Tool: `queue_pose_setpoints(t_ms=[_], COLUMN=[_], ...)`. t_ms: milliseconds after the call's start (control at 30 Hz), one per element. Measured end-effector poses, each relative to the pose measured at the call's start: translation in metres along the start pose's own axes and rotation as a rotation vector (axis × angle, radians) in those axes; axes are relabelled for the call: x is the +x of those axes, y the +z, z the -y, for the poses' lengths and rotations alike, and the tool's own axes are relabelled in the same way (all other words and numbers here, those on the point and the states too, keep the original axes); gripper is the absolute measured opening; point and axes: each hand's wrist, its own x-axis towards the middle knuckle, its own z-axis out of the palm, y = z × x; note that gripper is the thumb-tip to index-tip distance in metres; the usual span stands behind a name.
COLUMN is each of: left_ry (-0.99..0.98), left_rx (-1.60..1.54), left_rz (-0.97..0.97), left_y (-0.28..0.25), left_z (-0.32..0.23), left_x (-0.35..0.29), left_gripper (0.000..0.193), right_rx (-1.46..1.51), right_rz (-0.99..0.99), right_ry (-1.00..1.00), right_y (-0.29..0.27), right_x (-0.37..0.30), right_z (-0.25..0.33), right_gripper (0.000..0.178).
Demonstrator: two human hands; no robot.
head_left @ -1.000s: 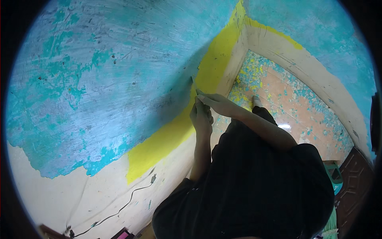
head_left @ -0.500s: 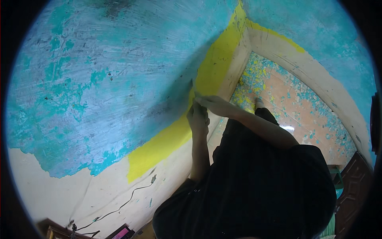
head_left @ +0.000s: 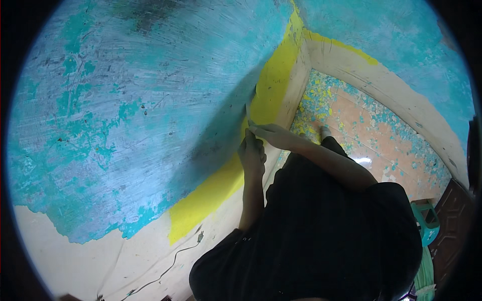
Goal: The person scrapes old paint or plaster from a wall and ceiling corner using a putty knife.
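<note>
Both my hands meet at the yellow stripe (head_left: 276, 75) low on the painted wall. My left hand (head_left: 252, 153) is closed around the hidden handle of a scraper (head_left: 247, 113), whose thin blade points up and away against the wall. My right hand (head_left: 275, 136) reaches across from the right, its fingers pressed together at the base of the blade, just above the left. The blade's tip sits near the border of the yellow stripe and the blue wall (head_left: 125, 115), where a dark shadow falls. How the right fingers grip is partly hidden.
Blue and yellow paint flakes (head_left: 321, 95) litter the tiled floor (head_left: 351, 120) by my foot (head_left: 325, 131). A cord with a plug (head_left: 200, 236) runs along the lower left wall. A teal plastic item (head_left: 427, 220) stands beside a brown door panel (head_left: 454, 220) at right.
The view has shifted slightly, showing more of the teal item at right. Both hands stay together at the yellow stripe, and the blade stands out more clearly now.
</note>
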Motion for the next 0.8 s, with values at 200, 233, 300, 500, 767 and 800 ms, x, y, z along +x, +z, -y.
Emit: queue_pose_setpoints(t_ms=[200,233,300,500,767,800], left_ry=[0.050,0.132,0.211,0.122,0.094,0.092], left_rx=[-0.023,-0.061,-0.099,-0.054,-0.030,-0.030], left_rz=[0.058,0.125,0.206,0.181,0.145,0.141], left_y=[0.058,0.067,0.069,0.023,0.013,0.017], left_z=[0.014,0.019,0.024,0.026,0.018,0.018], left_x=[0.074,0.080,0.082,0.028,0.015,0.022], left_gripper=[0.042,0.043,0.044,0.044,0.043,0.043], right_rx=[-0.052,-0.041,-0.019,-0.074,0.063,0.104], right_rz=[-0.342,-0.416,-0.388,-0.375,-0.302,-0.347], right_ry=[-0.010,0.028,0.046,-0.062,-0.019,-0.023], right_y=[-0.051,-0.054,-0.054,-0.002,0.014,0.012], right_x=[0.040,0.040,0.029,0.003,-0.006,-0.005], right_z=[-0.005,-0.003,0.000,-0.017,-0.004,-0.003], right_gripper=[0.055,0.055,0.056,0.054,0.049,0.049])
